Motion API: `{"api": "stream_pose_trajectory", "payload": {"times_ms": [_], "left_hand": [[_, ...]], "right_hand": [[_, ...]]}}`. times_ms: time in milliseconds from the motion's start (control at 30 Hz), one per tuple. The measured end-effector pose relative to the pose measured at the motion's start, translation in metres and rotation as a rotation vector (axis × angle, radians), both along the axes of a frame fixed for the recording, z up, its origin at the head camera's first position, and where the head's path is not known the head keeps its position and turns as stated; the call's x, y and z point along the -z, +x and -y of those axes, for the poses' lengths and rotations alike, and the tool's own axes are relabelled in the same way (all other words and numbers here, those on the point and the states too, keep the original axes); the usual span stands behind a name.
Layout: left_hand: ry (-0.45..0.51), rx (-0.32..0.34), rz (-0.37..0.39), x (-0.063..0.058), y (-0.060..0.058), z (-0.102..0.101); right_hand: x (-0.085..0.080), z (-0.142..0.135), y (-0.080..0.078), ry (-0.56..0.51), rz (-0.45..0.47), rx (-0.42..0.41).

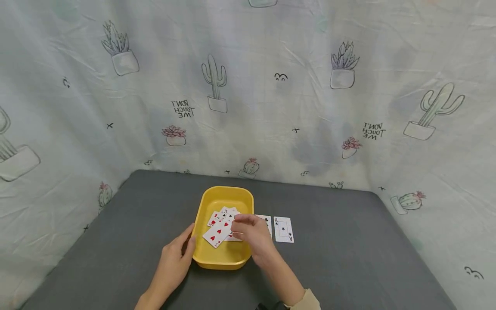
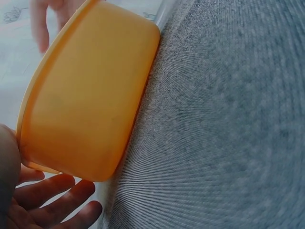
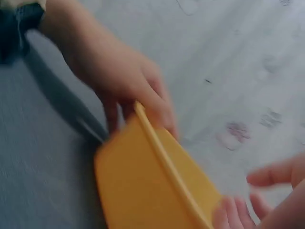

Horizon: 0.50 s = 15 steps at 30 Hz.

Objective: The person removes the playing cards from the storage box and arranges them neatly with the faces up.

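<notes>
A yellow plastic bin [image 1: 221,260] holds several overlapping playing cards, with a hearts card [image 1: 216,234] on top. My left hand [image 1: 172,258] rests against the bin's left outer wall; in the left wrist view its fingers [image 2: 45,191] are extended and spread beside the bin. My right hand [image 1: 253,236] hovers over the bin's right rim near the cards, fingers loosely bent. In the right wrist view, its thumb and fingers are apart with nothing visible between them. To the bin's right lies an ace of clubs [image 1: 283,229]. A clubs card [image 1: 266,218] beside it is partly hidden by my right hand.
A dark grey cloth-covered table [image 1: 341,258] lies beneath everything. Pale curtains [image 1: 248,86] printed with cacti and potted plants stand behind and at both sides.
</notes>
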State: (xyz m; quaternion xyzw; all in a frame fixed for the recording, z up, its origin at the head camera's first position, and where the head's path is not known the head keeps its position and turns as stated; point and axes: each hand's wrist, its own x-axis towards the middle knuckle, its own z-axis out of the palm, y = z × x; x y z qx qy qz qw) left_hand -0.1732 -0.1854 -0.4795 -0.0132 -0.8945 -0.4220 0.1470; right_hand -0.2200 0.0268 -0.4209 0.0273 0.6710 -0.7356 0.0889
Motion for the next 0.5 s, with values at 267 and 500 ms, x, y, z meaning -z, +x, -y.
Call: {"api": "stream_pose_trajectory", "payload": {"times_ms": [267,500], "left_hand": [[-0.002,0.0,-0.013,0.0,0.001,0.0],[0.003,-0.001,-0.001,0.0,0.0,0.002]], "right_hand": [[0.021,0.039,-0.016,0.143,-0.037,0.16],[0.032,0.048,-0.02,0.219,-0.003,0.173]]}}
